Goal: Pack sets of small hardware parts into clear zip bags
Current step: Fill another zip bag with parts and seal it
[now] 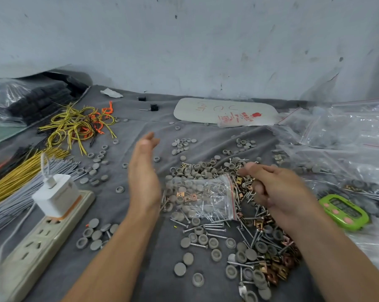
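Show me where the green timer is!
In the head view, the green timer lies at the right, on the gray cloth, just right of the right hand.

Soft, even, cool light; left hand (143, 171) and right hand (269, 186) motion-blurred, glare on zip bags (347, 131) beyond the right hand, edges bowed.

Informal small-parts packing workshop. Evidence:
- bench under grey cloth (214, 138)
- screws (214, 225), grey caps (184, 144), metal clips (278, 271) heaped loose centre-right
- wire bundles (79, 123) left
- clear zip bags (336, 131) piled right
- power strip (38, 243) lower left
- scuffed bare wall (206, 40) behind
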